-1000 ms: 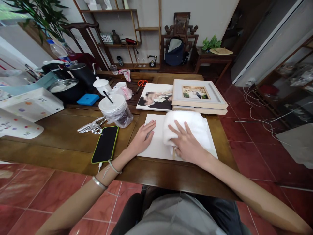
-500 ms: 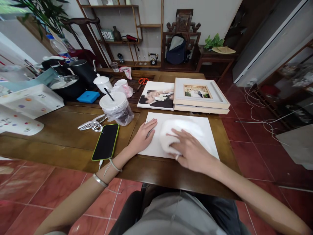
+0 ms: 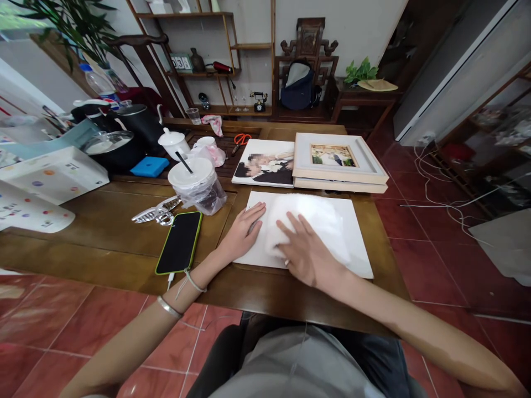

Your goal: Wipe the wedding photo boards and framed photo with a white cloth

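On the wooden table in front of me lies a white board [image 3: 357, 243]. My left hand [image 3: 245, 229] rests flat on its left edge, fingers stretched out and holding nothing. Over the board's middle is a soft white cloth [image 3: 321, 213], its edges slightly blurred. My right hand [image 3: 305, 249] presses on the cloth from above with its fingers spread, a ring on one finger. Beyond the board lie a flat photo panel [image 3: 265, 163] and, to its right, stacked white picture frames [image 3: 336, 157].
Left of the board are a phone [image 3: 179, 243] with a cable, silver scissors [image 3: 157, 211] and a lidded cup [image 3: 194, 179] in a plastic bag. Farther back stand a white teapot [image 3: 173, 143], a blue box [image 3: 150, 166] and orange-handled scissors [image 3: 241, 139].
My right hand has slid slightly left on the board, its fingers now more spread. The cloth looks flatter and wider. My left hand has stayed in place.
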